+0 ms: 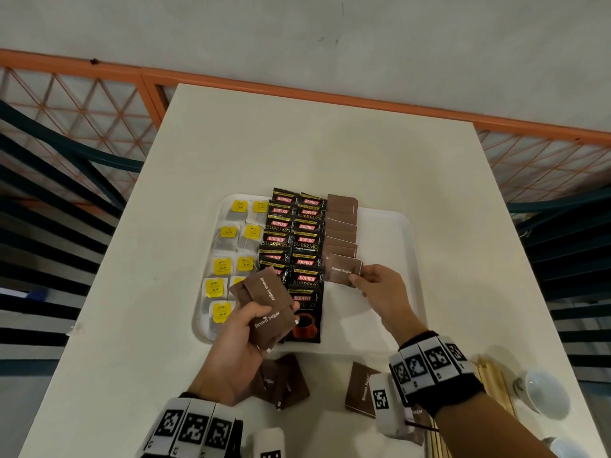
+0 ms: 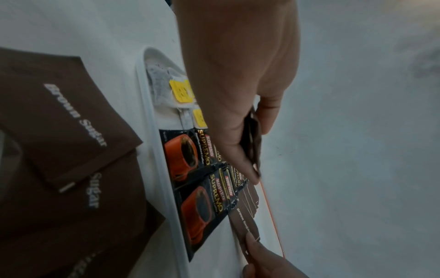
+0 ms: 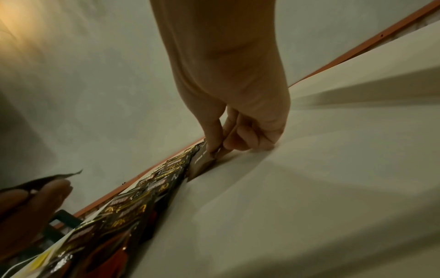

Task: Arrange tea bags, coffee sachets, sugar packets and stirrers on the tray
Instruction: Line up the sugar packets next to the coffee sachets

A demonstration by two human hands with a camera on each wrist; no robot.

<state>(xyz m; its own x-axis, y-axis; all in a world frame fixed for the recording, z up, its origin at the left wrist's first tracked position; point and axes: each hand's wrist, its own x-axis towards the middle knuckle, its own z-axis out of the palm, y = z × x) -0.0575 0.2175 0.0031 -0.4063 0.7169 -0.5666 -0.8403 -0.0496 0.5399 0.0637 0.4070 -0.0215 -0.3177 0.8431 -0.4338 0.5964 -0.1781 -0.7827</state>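
A white tray (image 1: 390,233) lies mid-table. It holds yellow-tagged tea bags (image 1: 228,233) on the left, black coffee sachets (image 1: 294,239) in the middle and a column of brown sugar packets (image 1: 341,226) to their right. My right hand (image 1: 373,282) pinches one brown sugar packet (image 1: 342,270) at the near end of that column, low over the tray. My left hand (image 1: 241,332) grips a fan of brown sugar packets (image 1: 269,305) above the tray's near left part. The left wrist view shows that stack (image 2: 253,143) edge-on between thumb and fingers.
Loose sugar packets (image 1: 284,378) and another (image 1: 360,388) lie on the table near me. Wooden stirrers (image 1: 492,381) and a white cup (image 1: 542,391) sit at the near right. The tray's right part is bare. An orange mesh railing (image 1: 82,107) runs behind the table.
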